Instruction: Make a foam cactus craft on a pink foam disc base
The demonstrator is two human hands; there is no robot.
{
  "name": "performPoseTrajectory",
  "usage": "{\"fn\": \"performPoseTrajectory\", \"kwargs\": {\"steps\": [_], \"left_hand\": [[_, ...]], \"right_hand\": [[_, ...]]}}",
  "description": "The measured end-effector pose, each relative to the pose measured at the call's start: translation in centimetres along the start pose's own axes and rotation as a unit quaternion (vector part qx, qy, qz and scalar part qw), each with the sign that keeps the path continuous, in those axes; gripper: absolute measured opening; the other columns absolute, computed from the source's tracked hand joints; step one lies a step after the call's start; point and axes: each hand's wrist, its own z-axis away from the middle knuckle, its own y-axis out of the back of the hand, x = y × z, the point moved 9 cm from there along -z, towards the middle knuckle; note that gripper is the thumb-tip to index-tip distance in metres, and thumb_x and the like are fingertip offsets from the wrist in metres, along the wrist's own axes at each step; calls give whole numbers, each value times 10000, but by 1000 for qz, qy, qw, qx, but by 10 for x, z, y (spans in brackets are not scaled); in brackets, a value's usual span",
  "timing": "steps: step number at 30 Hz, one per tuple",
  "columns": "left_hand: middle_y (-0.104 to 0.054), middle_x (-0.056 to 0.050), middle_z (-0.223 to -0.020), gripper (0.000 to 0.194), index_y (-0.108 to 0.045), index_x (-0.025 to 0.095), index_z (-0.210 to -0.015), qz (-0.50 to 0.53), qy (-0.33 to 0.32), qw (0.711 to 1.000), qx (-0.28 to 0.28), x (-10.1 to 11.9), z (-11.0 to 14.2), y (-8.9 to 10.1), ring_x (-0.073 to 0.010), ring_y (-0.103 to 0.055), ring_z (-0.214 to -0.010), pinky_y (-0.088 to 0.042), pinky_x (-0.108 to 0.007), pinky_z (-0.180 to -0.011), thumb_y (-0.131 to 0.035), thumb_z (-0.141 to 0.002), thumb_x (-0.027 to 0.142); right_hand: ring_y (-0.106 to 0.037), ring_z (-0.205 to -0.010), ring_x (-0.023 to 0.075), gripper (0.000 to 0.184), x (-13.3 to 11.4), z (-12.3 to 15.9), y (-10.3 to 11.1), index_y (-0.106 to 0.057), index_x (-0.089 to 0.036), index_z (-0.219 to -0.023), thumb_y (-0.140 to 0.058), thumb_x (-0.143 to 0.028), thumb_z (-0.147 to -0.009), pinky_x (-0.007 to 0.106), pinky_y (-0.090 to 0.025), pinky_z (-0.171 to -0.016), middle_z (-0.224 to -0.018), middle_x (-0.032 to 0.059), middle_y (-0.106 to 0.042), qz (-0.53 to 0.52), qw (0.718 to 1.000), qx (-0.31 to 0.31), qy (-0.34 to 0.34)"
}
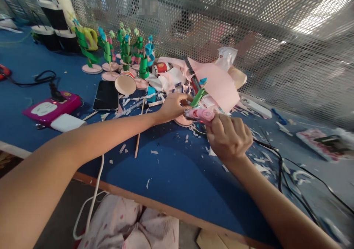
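Note:
My right hand (231, 134) is wrapped around a pink glue gun (204, 114), its nozzle end pointing left toward my other hand. With its fingers closed, my left hand (175, 105) pinches a green paper strip (198, 97) that stands tilted and has a bit of blue paper (203, 81) at its top. Just below them, partly covered by the hand, lies a round pink base (184, 121). The glue gun's tip is close to the strip's lower part; whether they touch, I cannot tell.
Several paper flowers (126, 53) on pink bases stand at the back left. A phone (106, 95), an open cup (125, 84) and a magenta extension block (52, 107) lie left. Pink paper (215, 81) is heaped behind; cables (280, 168) run right. Scraps litter the blue table (177, 179).

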Motion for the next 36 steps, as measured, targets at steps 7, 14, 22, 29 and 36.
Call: {"fn": "performPoseTrajectory", "kwargs": {"steps": [7,14,22,29,36], "left_hand": [[-729,-54,-808,184,-711,124,-828,10,3,1000,0,-2,0,0,-157,-652,-710,-495,-253,-658,-730,-676,226],[-732,-49,-821,167,-717,137,-840,-32,-1,999,4,-1,-1,1,-164,-660,-742,-501,-263,-705,-726,-687,204],[-732,-54,-860,170,-716,142,-857,-35,6,999,3,-2,-1,2,-167,-662,-761,-501,-278,-748,-720,-694,186],[-733,-46,-829,190,-715,135,-868,-56,-1,998,-2,-2,-2,1,-166,-671,-770,-497,-263,-741,-722,-718,251],[-733,-27,-795,151,-714,145,-836,-58,-4,998,1,0,-3,0,-152,-666,-733,-489,-249,-711,-736,-694,192]], "right_hand": [[-454,-619,149,92,3,-1,-5,-583,-181,-835,-500,-217,-849,300,-264,-573,-728,55,-620,11,1000,-24,-15],[-449,-616,149,71,2,-2,4,-556,-184,-768,-519,-198,-827,293,-286,-571,-711,51,-602,42,999,19,3],[-457,-646,175,137,22,8,-10,-529,-193,-724,-529,-296,-814,296,-277,-558,-685,64,-551,-28,997,-29,-65],[-466,-617,171,183,33,16,-13,-479,-200,-657,-550,-319,-778,282,-319,-540,-663,56,-543,20,997,4,-80],[-490,-644,192,240,56,30,-29,-421,-213,-659,-568,-371,-762,307,-380,-582,-642,49,-476,-41,981,1,-187]]}}
